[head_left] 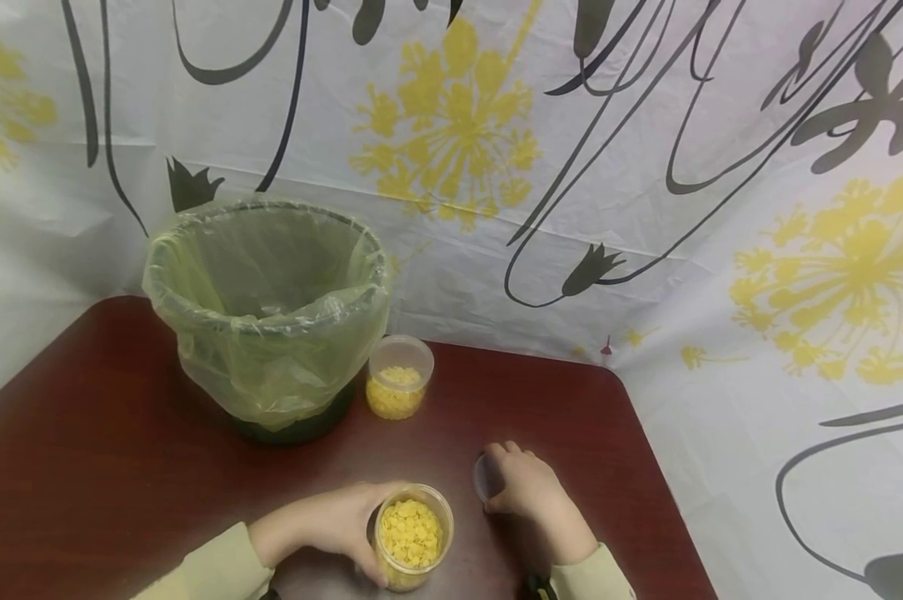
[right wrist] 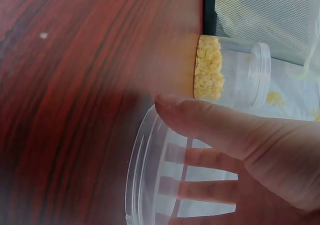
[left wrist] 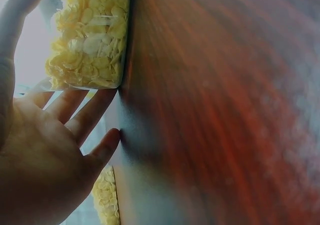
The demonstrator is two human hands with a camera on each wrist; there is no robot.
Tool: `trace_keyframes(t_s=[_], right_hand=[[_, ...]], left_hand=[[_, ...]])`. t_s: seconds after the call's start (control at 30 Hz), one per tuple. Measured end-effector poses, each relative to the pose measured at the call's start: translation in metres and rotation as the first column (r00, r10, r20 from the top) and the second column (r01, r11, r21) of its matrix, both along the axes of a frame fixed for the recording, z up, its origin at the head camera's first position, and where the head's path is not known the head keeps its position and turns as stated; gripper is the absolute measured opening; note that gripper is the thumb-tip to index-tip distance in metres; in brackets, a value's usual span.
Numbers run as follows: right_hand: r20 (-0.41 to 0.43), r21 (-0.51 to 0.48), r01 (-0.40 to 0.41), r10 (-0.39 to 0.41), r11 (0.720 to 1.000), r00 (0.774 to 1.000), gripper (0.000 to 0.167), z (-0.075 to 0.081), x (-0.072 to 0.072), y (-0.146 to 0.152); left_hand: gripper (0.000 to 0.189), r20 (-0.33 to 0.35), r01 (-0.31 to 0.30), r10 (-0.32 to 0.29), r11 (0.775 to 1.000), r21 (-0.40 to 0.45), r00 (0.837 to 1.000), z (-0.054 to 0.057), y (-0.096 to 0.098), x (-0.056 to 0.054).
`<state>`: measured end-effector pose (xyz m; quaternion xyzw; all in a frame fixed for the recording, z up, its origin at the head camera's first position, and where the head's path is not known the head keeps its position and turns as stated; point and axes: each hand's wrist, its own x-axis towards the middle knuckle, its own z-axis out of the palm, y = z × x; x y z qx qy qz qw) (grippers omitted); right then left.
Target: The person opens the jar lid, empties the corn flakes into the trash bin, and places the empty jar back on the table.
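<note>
My left hand (head_left: 346, 518) curves its thumb and fingers round a clear plastic jar (head_left: 438, 552) filled with yellow flakes; it stands uncovered near the table's front. From the left wrist view, the flakes (left wrist: 90, 45) show through the jar's wall, above the left hand (left wrist: 45, 135). To the right of that jar, my right hand (head_left: 530, 493) holds a clear round lid (head_left: 485, 478) by its edge, close to the tabletop. The lid (right wrist: 142, 170) shows its ridged rim in the right wrist view, with the right hand's thumb (right wrist: 200, 120) against it and fingers seen through the plastic.
A second clear jar (head_left: 397, 392), partly filled with yellow flakes, stands farther back. Beside it on the left is a large dark mesh bin (head_left: 264, 208) lined with a yellow-green bag (head_left: 271, 367). A patterned white cloth (head_left: 451, 275) surrounds the dark red table (head_left: 122, 467).
</note>
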<state>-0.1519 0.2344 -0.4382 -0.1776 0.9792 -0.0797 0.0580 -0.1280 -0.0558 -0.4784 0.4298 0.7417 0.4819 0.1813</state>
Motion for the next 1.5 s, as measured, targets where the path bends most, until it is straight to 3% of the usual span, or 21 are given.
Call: trace_keyframes(t_s=[0.57,0.9,1.23,1.5], right_hand=[[0.02,0.014,0.0,0.0,1.0,1.0,0.08,0.0,0.0,0.002],[0.012,0.041,-0.018,0.017,0.999,1.0,0.072,0.009,-0.005,-0.002],[-0.125,0.035,-0.028,0.032,0.999,0.992,0.051,0.031,-0.01,-0.016],[-0.185,-0.091,-0.049,0.031,0.995,0.982,0.038,0.046,-0.017,-0.025]], left_hand=[[0.092,0.033,-0.014,0.013,1.0,0.01,0.999,0.0,-0.001,0.002],[0.091,0.124,-0.006,-0.004,0.997,0.074,0.992,0.003,-0.002,0.009],[0.091,0.06,-0.059,0.057,0.998,0.021,0.997,0.001,-0.011,0.012],[0.09,0.037,-0.11,0.111,0.994,-0.02,0.993,0.007,-0.02,0.018]])
